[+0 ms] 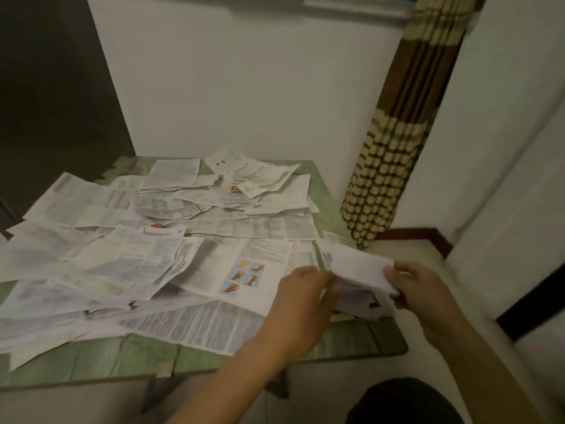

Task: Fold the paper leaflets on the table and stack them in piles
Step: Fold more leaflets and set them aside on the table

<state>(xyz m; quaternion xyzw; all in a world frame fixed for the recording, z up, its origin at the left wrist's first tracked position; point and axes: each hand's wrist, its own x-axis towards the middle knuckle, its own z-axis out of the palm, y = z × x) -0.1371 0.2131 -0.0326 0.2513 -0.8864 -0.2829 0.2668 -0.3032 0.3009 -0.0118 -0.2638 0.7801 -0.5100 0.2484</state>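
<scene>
While hands (302, 296) (423, 296) pinch its ends, leaflet (357, 264) between

A plain room in a home: bare white walls (244, 87), a striped brown-and-cream curtain (397, 133) hanging in the corner, a dark door (52, 87), and a small green tabletop (321, 191).

Worktop (128, 359): pale green, mottled. Leaflets (171, 209): white, grey print. Illustrated leaflet (244, 276): orange-brown pictures on pale blue. Curtain (394, 148): brown and cream, striped above, checked below.
</scene>
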